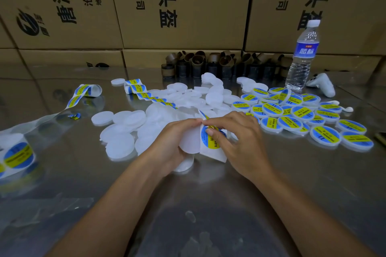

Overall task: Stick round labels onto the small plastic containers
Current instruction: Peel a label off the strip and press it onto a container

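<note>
My left hand (173, 142) grips a white plastic container (189, 142) together with the backing strip (213, 153) over the steel table. My right hand (236, 137) pinches a round blue-and-yellow label (212, 139) at its top edge on that strip. A second white container (184, 165) lies under my left hand. Several unlabelled white containers (121, 144) are heaped in the middle. Several labelled containers (292, 115) lie to the right. The label strip (146, 95) runs back and left across the table.
A label roll (17, 154) sits at the far left, with empty backing (41, 120) trailing from it. A water bottle (302, 56), a white controller (322, 84) and white earbuds (342, 106) stand back right. Brown cardboard cores (208, 64) line the cardboard boxes (183, 6) behind.
</note>
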Demonstrator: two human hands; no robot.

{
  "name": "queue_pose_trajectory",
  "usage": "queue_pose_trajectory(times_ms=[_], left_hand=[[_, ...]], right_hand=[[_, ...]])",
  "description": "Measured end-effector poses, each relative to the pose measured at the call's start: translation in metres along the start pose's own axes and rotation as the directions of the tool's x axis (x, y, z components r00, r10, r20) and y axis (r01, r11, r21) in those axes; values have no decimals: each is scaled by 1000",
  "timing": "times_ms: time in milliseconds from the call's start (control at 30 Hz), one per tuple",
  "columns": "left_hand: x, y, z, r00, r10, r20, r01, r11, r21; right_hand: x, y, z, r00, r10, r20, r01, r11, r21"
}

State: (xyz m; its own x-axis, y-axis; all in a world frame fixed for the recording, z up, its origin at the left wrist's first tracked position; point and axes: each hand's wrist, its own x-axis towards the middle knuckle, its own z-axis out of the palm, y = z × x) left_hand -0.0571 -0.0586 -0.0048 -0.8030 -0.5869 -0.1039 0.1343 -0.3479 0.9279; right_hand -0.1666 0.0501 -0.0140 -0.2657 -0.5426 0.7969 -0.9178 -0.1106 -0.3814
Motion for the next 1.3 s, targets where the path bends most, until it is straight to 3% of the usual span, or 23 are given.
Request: queue_pose_trajectory(times_ms=[500, 667, 900, 1167, 1300], left_hand=[[-7, 6, 3, 991, -112, 80, 120, 987, -109], [-7, 6, 6, 997, -70, 30, 71, 996, -58], [-8, 5, 4, 998, -51, -38, 53, 996, 71], [-10, 5, 4, 994, 64, -88, -31, 941, 336], [-10, 5, 3, 987, 112, -116, -69, 944, 323]], right_hand=[[-1, -5, -1, 999, -14, 40, 16, 999, -40], [0, -4, -2, 997, -9, 76, 11, 1000, -28], [0, -2, -3, 977, 95, 193, -111, 991, 76], [1, -2, -4, 972, 94, 216, -111, 992, 66], [1, -4, -3, 979, 73, 191, -90, 993, 78]])
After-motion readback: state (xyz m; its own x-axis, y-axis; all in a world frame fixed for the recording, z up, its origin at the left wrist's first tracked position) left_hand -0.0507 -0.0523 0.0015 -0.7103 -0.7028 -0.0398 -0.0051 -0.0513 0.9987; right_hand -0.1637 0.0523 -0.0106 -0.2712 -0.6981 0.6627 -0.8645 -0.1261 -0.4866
